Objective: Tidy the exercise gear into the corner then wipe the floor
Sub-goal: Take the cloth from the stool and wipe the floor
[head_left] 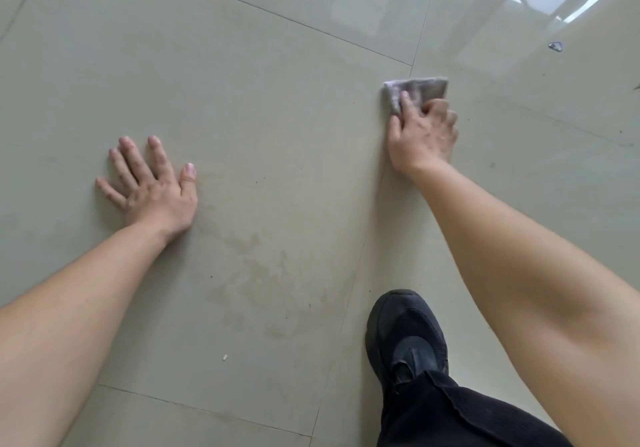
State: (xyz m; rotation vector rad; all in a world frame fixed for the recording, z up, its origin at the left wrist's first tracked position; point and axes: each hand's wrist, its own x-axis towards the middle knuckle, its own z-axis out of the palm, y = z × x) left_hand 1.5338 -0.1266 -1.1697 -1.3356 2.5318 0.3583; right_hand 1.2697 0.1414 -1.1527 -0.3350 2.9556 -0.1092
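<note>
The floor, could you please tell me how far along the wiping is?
No gear lies on the floor in view, so tidying looks done. In hand: the right hand grips a cloth against it while the left hand rests flat. Left: a dull stain and a white crumb nearer the shoe look unwiped.

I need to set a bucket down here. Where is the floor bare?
The widest bare floor lies between the left hand and the right hand gripping the cloth, beyond the black shoe. Floor left of the cloth is bare too. Tightest between shoe and right forearm.
</note>
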